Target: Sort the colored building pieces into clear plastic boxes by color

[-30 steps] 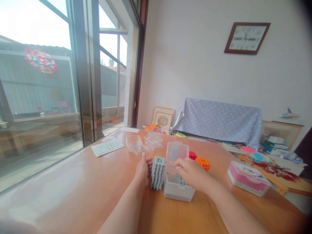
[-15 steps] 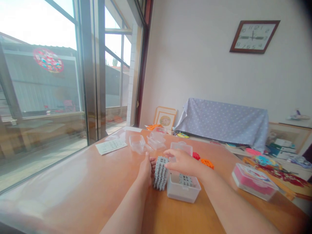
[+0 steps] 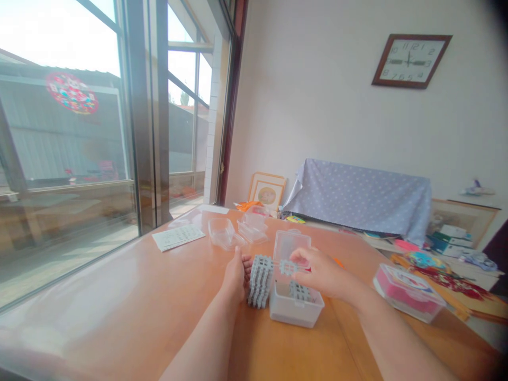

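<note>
My left hand [image 3: 236, 275] rests on the orange table [image 3: 119, 312] with its fingers against the side of a grey stack of interlocking plastic pieces [image 3: 260, 281], steadying it. My right hand [image 3: 322, 274] hovers above an open clear plastic box [image 3: 296, 309] and pinches a single flat grey piece [image 3: 287, 267], held just right of the stack's top. More grey pieces [image 3: 299, 291] lie inside the box. The box's lid [image 3: 291, 245] stands up behind.
Empty clear boxes [image 3: 226, 234] and a printed sheet [image 3: 178, 236] lie farther back near the window. A pink-filled closed box [image 3: 408, 292] sits to the right. Books and toys crowd the right edge, beside a covered object [image 3: 359, 196].
My right hand left the box, reached to the stack's top, and now holds one grey piece lifted beside it. The left hand has stayed against the stack.
</note>
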A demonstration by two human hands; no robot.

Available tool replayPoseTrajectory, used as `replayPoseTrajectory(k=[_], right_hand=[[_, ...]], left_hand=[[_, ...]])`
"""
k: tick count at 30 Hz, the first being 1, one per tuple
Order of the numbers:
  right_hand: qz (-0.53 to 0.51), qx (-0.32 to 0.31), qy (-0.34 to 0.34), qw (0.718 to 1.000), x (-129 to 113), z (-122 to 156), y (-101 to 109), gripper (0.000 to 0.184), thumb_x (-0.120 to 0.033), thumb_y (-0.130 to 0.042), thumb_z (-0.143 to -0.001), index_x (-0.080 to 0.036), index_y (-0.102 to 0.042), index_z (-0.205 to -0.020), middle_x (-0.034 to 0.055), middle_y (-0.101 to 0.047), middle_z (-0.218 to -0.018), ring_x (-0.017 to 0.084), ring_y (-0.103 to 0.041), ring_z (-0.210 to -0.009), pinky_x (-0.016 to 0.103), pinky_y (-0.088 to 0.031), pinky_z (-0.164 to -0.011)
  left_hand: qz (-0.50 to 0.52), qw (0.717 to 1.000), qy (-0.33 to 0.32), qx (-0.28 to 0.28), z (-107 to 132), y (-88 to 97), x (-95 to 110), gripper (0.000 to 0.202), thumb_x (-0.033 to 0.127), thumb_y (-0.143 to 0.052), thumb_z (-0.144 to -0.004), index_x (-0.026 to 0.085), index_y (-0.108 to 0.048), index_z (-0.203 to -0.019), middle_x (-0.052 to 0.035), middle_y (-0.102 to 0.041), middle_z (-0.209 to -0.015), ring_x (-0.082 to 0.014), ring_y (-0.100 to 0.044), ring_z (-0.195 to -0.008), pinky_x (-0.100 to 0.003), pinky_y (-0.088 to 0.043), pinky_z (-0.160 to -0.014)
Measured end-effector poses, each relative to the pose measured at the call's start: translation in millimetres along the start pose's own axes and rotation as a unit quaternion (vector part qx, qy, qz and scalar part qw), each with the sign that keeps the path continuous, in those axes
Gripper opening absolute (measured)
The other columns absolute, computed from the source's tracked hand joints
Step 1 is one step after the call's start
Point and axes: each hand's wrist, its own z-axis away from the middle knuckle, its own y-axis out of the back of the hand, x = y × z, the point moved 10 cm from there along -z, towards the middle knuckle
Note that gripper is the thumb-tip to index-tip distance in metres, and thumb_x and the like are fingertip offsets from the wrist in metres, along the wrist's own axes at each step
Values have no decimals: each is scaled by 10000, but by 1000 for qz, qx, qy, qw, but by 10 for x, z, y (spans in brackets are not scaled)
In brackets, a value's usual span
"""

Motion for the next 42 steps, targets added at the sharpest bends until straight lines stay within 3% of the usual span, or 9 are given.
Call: replayPoseTrajectory(k=[3, 6, 14, 19, 26, 33, 42], right_hand=[[38, -28, -26, 999, 191, 123, -80, 255, -291, -655, -728, -239, -674, -977, 19, -681, -921, 190, -602, -830, 263, -422, -696], [73, -51, -28, 996, 255, 196, -171, 236, -263, -655, -712, -250, -683, -946, 14, -679, -876, 199, -583, -842, 261, -402, -706], [112, -41, 2, 993, 256, 229, -199, 244, -185, -589, -715, -241, -698, -925, 29, -666, -981, 220, -552, -954, 299, -397, -842], [72, -33, -28, 996, 248, 252, -212, 244, -213, -502, -827, -250, -708, -953, 34, -683, -935, 206, -583, -918, 292, -412, -822], [94, -43, -13, 995, 83, 319, -227, 335, -283, -466, -914, -267, -676, -1174, 71, -693, -1104, 241, -594, -1047, 328, -395, -924], [154, -39, -41, 986, 105, 353, -166, 325, -257, -445, -929, -248, -692, -1140, 83, -692, -1078, 227, -607, -997, 303, -370, -894], [121, -37, -36, 991, 77, 359, -172, 315, -261, -466, -904, -247, -713, -1098, 78, -706, -1034, 226, -621, -969, 296, -389, -859]], left_hand=[[13, 1000, 0, -4, 28, -10, 17, 556, 673, -445, -889, 143, -606, -940, -89, -687, -766, -164, -623, -573, -264, -461, -527], [24, 1000, 2, -8, 44, -19, 27, 530, 659, -460, -892, 148, -598, -930, -81, -680, -748, -163, -621, -574, -261, -467, -533], [25, 1000, 4, -8, 60, -25, 31, 525, 661, -460, -891, 153, -589, -921, -74, -676, -742, -169, -623, -569, -277, -487, -542], [24, 1000, 6, -10, 72, -36, 41, 506, 641, -460, -901, 152, -589, -923, -72, -674, -750, -170, -631, -580, -285, -498, -556], [31, 999, 5, -11, 89, -50, 49, 487, 619, -447, -919, 151, -582, -900, -63, -666, -729, -163, -639, -579, -268, -497, -536], [36, 999, 8, -6, 48, -31, 28, 489, 621, -456, -915, 149, -581, -907, -66, -666, -728, -162, -638, -576, -263, -500, -527], [29, 1000, 11, -4, 69, -36, 35, 491, 624, -458, -913, 149, -581, -910, -62, -666, -736, -160, -641, -589, -267, -503, -540]])
